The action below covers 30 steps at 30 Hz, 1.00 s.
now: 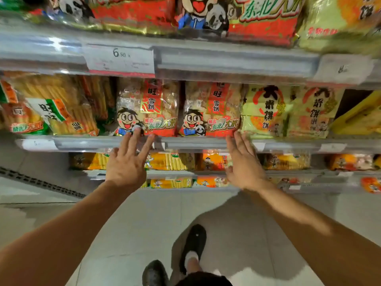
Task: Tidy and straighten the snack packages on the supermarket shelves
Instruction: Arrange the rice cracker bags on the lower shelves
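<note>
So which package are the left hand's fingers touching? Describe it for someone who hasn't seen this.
Find the middle shelf under the 6.50 price tag. Two matching red cartoon-boy packages stand at its centre; it is the left one, beside the tilted yellow cracker bag.

"6.50" is printed on the white price tag point(120, 58) clipped to the upper shelf rail point(226, 58). "雪饼" is read on the red panel of each of the two red-and-clear rice cracker bags point(147, 107) point(212, 109) on the middle shelf, with "东北大米" lower down. Large characters on the yellow-green bags point(266, 110) are too blurred to be made out with certainty.
</note>
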Each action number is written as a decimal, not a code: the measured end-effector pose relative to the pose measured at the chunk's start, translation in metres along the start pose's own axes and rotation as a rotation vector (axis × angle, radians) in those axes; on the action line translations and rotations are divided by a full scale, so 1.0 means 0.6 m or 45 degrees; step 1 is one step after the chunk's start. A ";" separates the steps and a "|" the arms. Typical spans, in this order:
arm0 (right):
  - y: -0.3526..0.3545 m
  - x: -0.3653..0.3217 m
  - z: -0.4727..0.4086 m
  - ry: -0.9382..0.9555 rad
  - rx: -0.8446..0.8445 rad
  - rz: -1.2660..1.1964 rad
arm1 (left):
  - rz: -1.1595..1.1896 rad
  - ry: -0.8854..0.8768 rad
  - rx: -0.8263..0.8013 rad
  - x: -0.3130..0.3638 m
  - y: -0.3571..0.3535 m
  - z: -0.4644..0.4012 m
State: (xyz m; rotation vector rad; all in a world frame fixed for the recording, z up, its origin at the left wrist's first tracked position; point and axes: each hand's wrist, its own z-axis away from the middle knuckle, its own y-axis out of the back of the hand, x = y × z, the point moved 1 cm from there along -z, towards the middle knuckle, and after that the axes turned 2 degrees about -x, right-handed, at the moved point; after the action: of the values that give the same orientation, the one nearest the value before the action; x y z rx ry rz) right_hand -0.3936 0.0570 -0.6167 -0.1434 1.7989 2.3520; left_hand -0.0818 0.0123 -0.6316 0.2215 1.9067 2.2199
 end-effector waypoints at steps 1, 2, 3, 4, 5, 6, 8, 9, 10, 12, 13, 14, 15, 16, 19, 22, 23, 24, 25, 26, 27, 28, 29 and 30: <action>-0.002 -0.004 -0.002 -0.017 0.015 0.009 | 0.011 -0.007 0.018 -0.002 -0.004 -0.002; -0.005 -0.006 -0.003 -0.036 0.041 0.008 | 0.015 -0.014 0.038 -0.003 -0.009 -0.005; -0.009 -0.008 -0.005 -0.056 0.073 -0.007 | 0.019 -0.021 0.061 -0.004 -0.015 -0.009; -0.013 -0.009 -0.006 -0.072 0.100 -0.023 | 0.028 -0.023 0.088 -0.004 -0.021 -0.012; -0.017 -0.010 -0.007 -0.078 0.119 -0.032 | 0.042 -0.019 0.117 -0.004 -0.027 -0.014; -0.020 -0.009 -0.009 -0.073 0.131 -0.029 | 0.056 -0.007 0.137 -0.001 -0.030 -0.015; -0.022 -0.005 -0.012 -0.059 0.143 -0.018 | 0.064 0.026 0.153 0.008 -0.032 -0.014; -0.021 -0.003 -0.012 -0.051 0.139 -0.017 | 0.069 0.041 0.153 0.013 -0.031 -0.012; -0.021 0.000 -0.011 -0.040 0.136 -0.011 | 0.077 0.053 0.152 0.017 -0.029 -0.010; -0.018 0.009 -0.008 0.002 0.130 0.018 | 0.085 0.060 0.163 0.022 -0.025 -0.005; -0.016 0.017 -0.005 0.036 0.125 0.036 | 0.083 0.068 0.168 0.024 -0.024 -0.001; -0.015 0.029 -0.001 0.071 0.121 0.059 | 0.086 0.084 0.173 0.029 -0.023 0.002; -0.014 0.045 0.003 0.107 0.117 0.080 | 0.100 0.110 0.180 0.036 -0.023 0.005; -0.017 0.064 0.010 0.138 0.113 0.079 | 0.128 0.139 0.191 0.046 -0.023 0.007; -0.047 0.138 0.039 0.135 0.118 -0.224 | 0.274 0.223 0.246 0.095 -0.027 0.003; -0.107 0.216 0.065 0.007 0.057 -0.479 | 0.333 0.081 0.271 0.170 -0.053 0.018; -0.128 0.241 0.064 -0.059 0.023 -0.531 | 0.378 -0.049 0.266 0.201 -0.071 0.029; -0.146 0.261 0.056 -0.139 -0.017 -0.594 | 0.463 -0.176 0.240 0.233 -0.095 0.039; -0.161 0.280 0.044 -0.226 -0.059 -0.662 | 0.578 -0.253 0.176 0.265 -0.122 0.046; -0.175 0.297 0.029 -0.315 -0.102 -0.739 | 0.717 -0.257 0.078 0.295 -0.150 0.049; -0.188 0.310 0.010 -0.396 -0.136 -0.822 | 0.858 -0.204 -0.017 0.323 -0.177 0.044; -0.201 0.322 -0.012 -0.452 -0.144 -0.878 | 0.985 -0.107 -0.085 0.346 -0.204 0.033; -0.214 0.332 -0.035 -0.470 -0.123 -0.884 | 1.092 0.016 -0.127 0.366 -0.231 0.017; -0.226 0.341 -0.061 -0.463 -0.089 -0.872 | 1.204 0.147 -0.156 0.381 -0.255 -0.004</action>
State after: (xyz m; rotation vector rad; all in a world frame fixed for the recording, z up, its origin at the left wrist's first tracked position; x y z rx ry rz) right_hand -0.5681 0.0730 -0.7922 -0.2699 1.2366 1.8062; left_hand -0.2948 0.0894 -0.7876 1.2102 1.9368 2.9277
